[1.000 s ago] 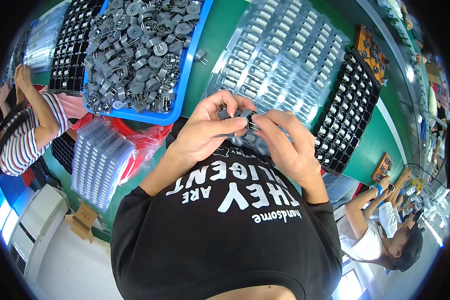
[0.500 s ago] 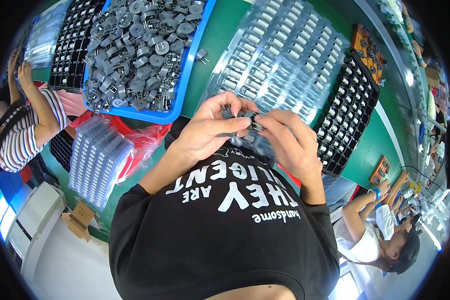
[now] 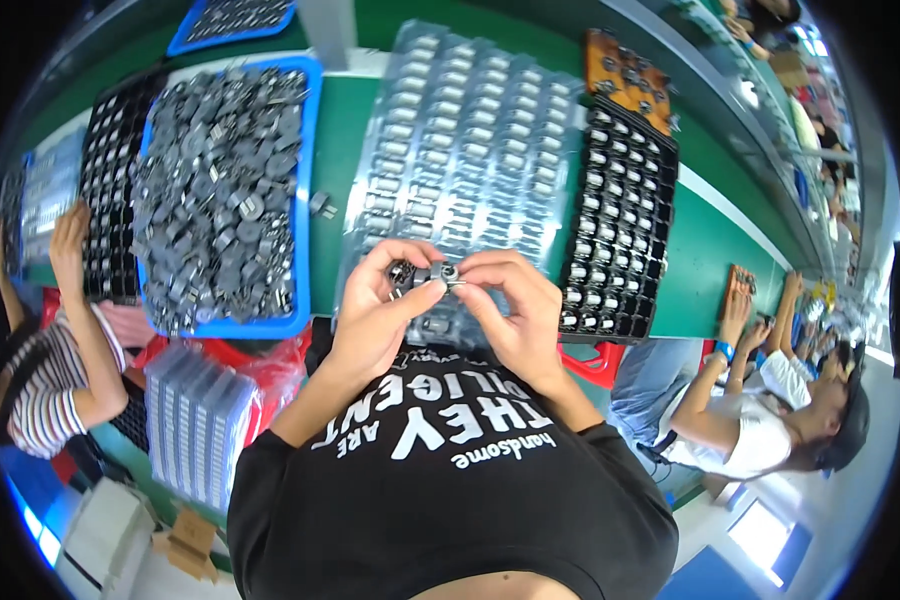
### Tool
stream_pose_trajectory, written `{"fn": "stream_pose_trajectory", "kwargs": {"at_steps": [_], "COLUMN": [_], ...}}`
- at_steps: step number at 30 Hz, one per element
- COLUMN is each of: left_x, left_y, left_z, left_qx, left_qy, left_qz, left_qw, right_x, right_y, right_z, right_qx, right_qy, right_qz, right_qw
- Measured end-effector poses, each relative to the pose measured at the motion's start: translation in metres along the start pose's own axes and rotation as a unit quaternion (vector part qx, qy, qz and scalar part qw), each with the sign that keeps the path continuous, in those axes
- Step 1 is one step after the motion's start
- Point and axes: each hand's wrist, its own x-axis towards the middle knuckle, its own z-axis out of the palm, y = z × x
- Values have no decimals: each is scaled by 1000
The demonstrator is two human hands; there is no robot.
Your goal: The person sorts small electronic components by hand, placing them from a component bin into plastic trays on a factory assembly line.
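In front of my chest, both hands meet at fingertip height over the near edge of a clear plastic tray. My left hand (image 3: 375, 305) is closed around dark grey round plastic parts (image 3: 401, 276), with thin metal pins showing. Between the two hands sits a small grey piece with a shiny metal end (image 3: 449, 272), pinched by the left thumb and by the fingertips of my right hand (image 3: 515, 305). Fingers partly cover these pieces. Beneath the hands, the clear tray (image 3: 365, 195) carries rows of small silver cylinders.
On the left a blue bin (image 3: 313, 130) is heaped with grey pinned parts; one loose part (image 3: 322, 205) lies beside it. Right of the clear tray are a black tray (image 3: 660, 215) of cylinders and an orange board (image 3: 602, 60). Co-workers sit on both sides. Stacked clear trays (image 3: 195, 420) stand lower left.
The view has turned, so the bin and trays appear straighter and shifted left. My hands stay together around the small parts, with the right fingertips now pinching closer to the left thumb.
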Motion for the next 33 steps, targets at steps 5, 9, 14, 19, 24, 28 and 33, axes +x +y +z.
{"fn": "stream_pose_trajectory", "kwargs": {"at_steps": [5, 9, 14, 19, 24, 28, 33], "left_x": [4, 12, 20, 20, 18, 20, 21], "left_y": [8, 9, 11, 10, 8, 16, 26], "left_z": [13, 13, 14, 11, 3, 5, -13], "left_qx": [-52, -52, -17, -17, -37, -90, -174], "left_qy": [-74, -151, -179, -165, -140, -100, -69], "left_qz": [-150, -208, -226, -181, -172, -163, -139], "left_qw": [984, 965, 957, 969, 975, 977, 972], "right_x": [-25, -41, -73, -93, -105, -108, -82], "right_y": [27, 52, 60, 59, 72, 84, 47], "right_z": [-53, -139, -195, -196, -187, -184, -158], "right_qx": [-36, -396, -506, -522, -555, -536, -484], "right_qy": [79, 171, 81, 13, -43, -49, -1], "right_qz": [24, -48, -3, -3, -28, -3, 0], "right_qw": [996, 901, 859, 853, 830, 843, 875]}}
